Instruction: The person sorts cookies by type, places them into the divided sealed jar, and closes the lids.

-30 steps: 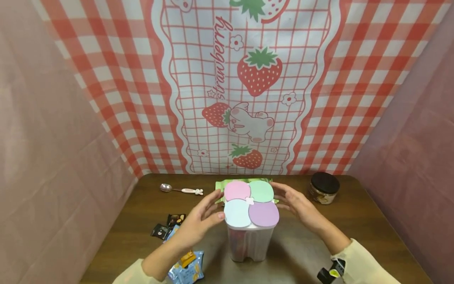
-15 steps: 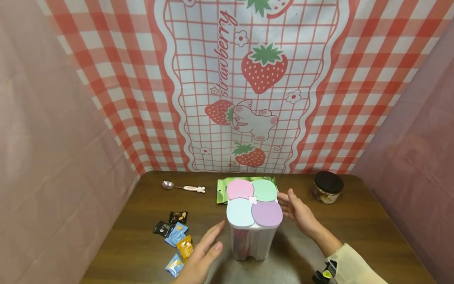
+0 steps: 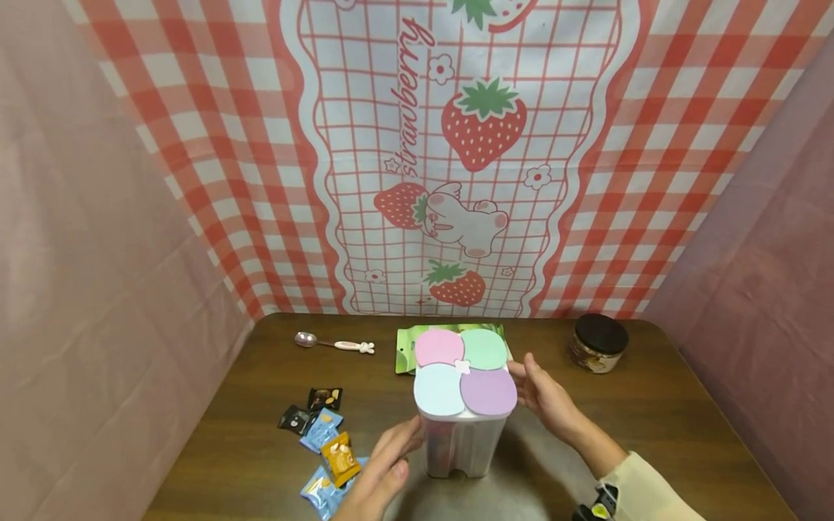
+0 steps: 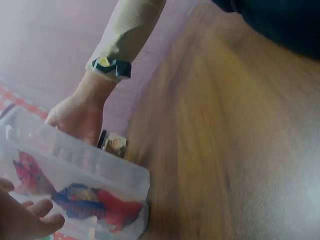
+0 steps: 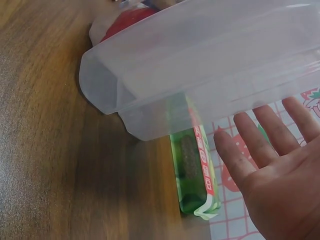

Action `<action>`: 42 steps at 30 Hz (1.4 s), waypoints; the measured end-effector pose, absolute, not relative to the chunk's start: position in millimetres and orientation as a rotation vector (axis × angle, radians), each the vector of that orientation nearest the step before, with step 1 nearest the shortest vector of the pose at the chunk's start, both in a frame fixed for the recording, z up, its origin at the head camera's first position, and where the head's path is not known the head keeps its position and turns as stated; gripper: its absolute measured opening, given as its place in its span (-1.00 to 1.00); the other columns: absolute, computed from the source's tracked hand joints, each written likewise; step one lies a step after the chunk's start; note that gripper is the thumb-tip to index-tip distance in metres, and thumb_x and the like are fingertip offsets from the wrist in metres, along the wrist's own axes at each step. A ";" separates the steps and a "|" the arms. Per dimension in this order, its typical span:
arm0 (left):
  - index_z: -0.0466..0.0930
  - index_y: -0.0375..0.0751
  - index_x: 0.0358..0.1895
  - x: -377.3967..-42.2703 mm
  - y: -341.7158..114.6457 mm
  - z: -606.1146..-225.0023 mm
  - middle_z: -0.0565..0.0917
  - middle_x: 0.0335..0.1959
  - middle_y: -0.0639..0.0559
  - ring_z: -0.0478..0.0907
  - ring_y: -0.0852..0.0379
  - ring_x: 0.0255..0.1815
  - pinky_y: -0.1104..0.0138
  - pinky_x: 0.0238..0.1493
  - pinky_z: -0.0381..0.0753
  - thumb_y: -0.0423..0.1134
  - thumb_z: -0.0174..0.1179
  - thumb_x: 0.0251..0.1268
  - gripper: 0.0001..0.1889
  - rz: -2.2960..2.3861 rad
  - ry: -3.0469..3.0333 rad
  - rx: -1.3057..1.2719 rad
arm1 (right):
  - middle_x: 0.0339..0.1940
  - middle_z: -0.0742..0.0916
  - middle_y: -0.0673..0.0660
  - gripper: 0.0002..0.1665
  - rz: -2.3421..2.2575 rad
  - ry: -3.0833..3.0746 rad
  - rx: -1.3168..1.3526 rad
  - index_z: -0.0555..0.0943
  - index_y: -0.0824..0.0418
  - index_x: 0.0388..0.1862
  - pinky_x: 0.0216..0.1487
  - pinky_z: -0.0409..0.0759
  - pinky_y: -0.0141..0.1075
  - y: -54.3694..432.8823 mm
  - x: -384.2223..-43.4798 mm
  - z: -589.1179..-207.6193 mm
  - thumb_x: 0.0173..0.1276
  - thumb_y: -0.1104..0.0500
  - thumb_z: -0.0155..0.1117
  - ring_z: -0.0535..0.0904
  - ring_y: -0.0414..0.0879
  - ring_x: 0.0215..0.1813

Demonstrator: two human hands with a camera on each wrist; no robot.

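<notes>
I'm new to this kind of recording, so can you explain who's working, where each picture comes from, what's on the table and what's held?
No machine: it's a person's bare left hand and right hand. The wide view is taken from the head, the two closer ones by a camera on each wrist. Between the hands, on the wooden table, a translucent lidded container stands upright, with red and blue packets inside. Around it are a rabbit-handled spoon, small black, blue and orange packets, a green packet behind, and a black-lidded jar. Neither hand grips anything; both are beside the container, and I can't tell whether they touch it.
</notes>
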State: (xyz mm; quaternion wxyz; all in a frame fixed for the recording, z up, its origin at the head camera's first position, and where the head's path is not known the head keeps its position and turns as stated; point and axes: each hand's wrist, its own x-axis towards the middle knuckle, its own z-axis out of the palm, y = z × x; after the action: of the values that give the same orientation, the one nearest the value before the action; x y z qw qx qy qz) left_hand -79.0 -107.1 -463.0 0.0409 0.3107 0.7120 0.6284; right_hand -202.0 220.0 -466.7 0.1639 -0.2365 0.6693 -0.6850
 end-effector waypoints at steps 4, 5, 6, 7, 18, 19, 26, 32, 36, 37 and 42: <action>0.02 -0.19 0.66 -72.0 -104.4 -460.1 0.13 0.53 -0.45 0.33 -0.20 0.48 -0.05 0.36 0.44 -0.28 -0.30 0.66 -0.43 1.921 2.143 0.851 | 0.23 0.68 0.08 0.02 -1.944 1.897 -0.681 0.00 0.78 0.45 0.21 0.58 -0.39 221.2 -199.4 -465.6 0.70 -0.23 -0.67 0.61 -0.32 0.22; 0.00 -0.16 0.66 -70.8 -104.0 -459.7 0.12 0.54 -0.45 0.31 -0.21 0.49 -0.07 0.36 0.43 -0.27 -0.31 0.66 -0.42 1.921 2.131 0.844 | 0.24 0.68 0.11 0.02 -1.939 1.899 -0.679 -0.01 0.77 0.45 0.21 0.58 -0.39 221.6 -198.8 -465.3 0.69 -0.23 -0.68 0.60 -0.32 0.22; -0.01 -0.14 0.67 -69.9 -103.4 -458.2 0.10 0.55 -0.45 0.30 -0.21 0.50 -0.11 0.36 0.42 -0.25 -0.33 0.67 -0.42 1.923 2.123 0.836 | 0.26 0.67 0.15 0.03 -1.932 1.903 -0.671 -0.02 0.77 0.46 0.22 0.57 -0.40 222.1 -198.1 -464.8 0.69 -0.24 -0.68 0.60 -0.32 0.22; -0.02 -0.14 0.67 -70.1 -103.2 -457.8 0.09 0.56 -0.46 0.29 -0.23 0.50 -0.15 0.36 0.40 -0.23 -0.34 0.67 -0.42 1.920 2.118 0.829 | 0.27 0.66 0.17 0.03 -1.928 1.901 -0.671 -0.03 0.77 0.46 0.22 0.57 -0.40 222.6 -197.7 -464.3 0.69 -0.24 -0.68 0.60 -0.32 0.22; -0.06 -0.34 0.64 -91.7 -107.6 -447.0 0.02 0.59 -0.51 0.18 -0.33 0.55 0.21 0.48 0.22 -0.21 -0.50 0.68 -0.42 1.933 2.111 0.874 | 0.46 0.13 0.77 0.00 -1.884 1.893 -0.731 -0.12 0.74 0.51 0.31 0.54 -0.30 229.9 -191.2 -459.0 0.67 -0.21 -0.79 0.48 -0.41 0.33; -0.08 -0.35 0.64 -95.1 -108.2 -445.7 0.00 0.60 -0.50 0.14 -0.41 0.55 0.23 0.50 0.20 -0.21 -0.51 0.69 -0.42 1.925 2.112 0.854 | 0.47 0.11 0.76 -0.01 -1.883 1.901 -0.730 -0.12 0.72 0.52 0.31 0.54 -0.28 230.4 -189.6 -458.4 0.68 -0.20 -0.77 0.47 -0.42 0.33; -0.12 -0.35 0.65 -125.3 -108.7 -437.7 -0.04 0.66 -0.36 -0.02 -0.43 0.62 -0.14 0.61 -0.08 -0.06 -0.60 0.72 -0.37 1.907 2.056 0.715 | 0.56 0.20 0.59 -0.14 -1.899 1.937 -0.802 -0.08 0.61 0.57 0.36 0.52 -0.24 232.9 -174.7 -458.6 0.72 -0.11 -0.70 0.41 -0.35 0.45; -0.12 -0.31 0.66 -152.7 -108.8 -436.4 -0.06 0.68 -0.27 -0.09 -0.38 0.65 -0.35 0.55 -0.27 0.10 -0.61 0.69 -0.29 1.925 1.987 0.610 | 0.62 0.29 0.30 -0.21 -1.927 1.885 -0.840 -0.07 0.52 0.62 0.36 0.48 -0.33 233.8 -157.3 -458.5 0.73 -0.06 -0.70 0.35 -0.28 0.53; -0.15 -0.30 0.66 -165.4 -110.5 -435.6 -0.12 0.69 -0.26 -0.16 -0.39 0.66 -0.35 0.55 -0.35 0.19 -0.61 0.66 -0.23 1.937 1.921 0.542 | 0.64 0.32 0.06 -0.23 -1.929 1.805 -0.863 -0.08 0.44 0.65 0.39 0.45 -0.34 232.5 -145.2 -456.5 0.73 -0.05 -0.71 0.30 -0.26 0.56; -0.15 -0.30 0.66 -168.3 -110.9 -435.6 -0.13 0.70 -0.25 -0.17 -0.39 0.66 -0.34 0.55 -0.35 0.21 -0.62 0.65 -0.21 1.939 1.905 0.531 | 0.64 0.33 -0.03 -0.24 -1.931 1.787 -0.871 -0.08 0.42 0.66 0.39 0.44 -0.34 232.1 -142.5 -456.1 0.73 -0.05 -0.71 0.29 -0.26 0.57; -0.17 -0.26 0.67 -180.5 -111.3 -435.6 -0.14 0.71 -0.21 -0.21 -0.34 0.68 -0.28 0.58 -0.35 0.24 -0.65 0.64 -0.20 1.958 1.828 0.521 | 0.61 0.34 -0.24 -0.28 -1.940 1.737 -0.885 -0.03 0.33 0.68 0.38 0.46 -0.30 230.9 -131.9 -454.9 0.73 -0.01 -0.68 0.33 -0.27 0.54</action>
State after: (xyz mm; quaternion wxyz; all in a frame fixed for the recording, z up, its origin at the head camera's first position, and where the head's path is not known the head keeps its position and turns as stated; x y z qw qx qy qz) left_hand -180.5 -111.3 -435.6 0.2047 0.1867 0.6557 0.7023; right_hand -131.9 230.9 -454.9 0.1946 -0.3156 0.6195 -0.6919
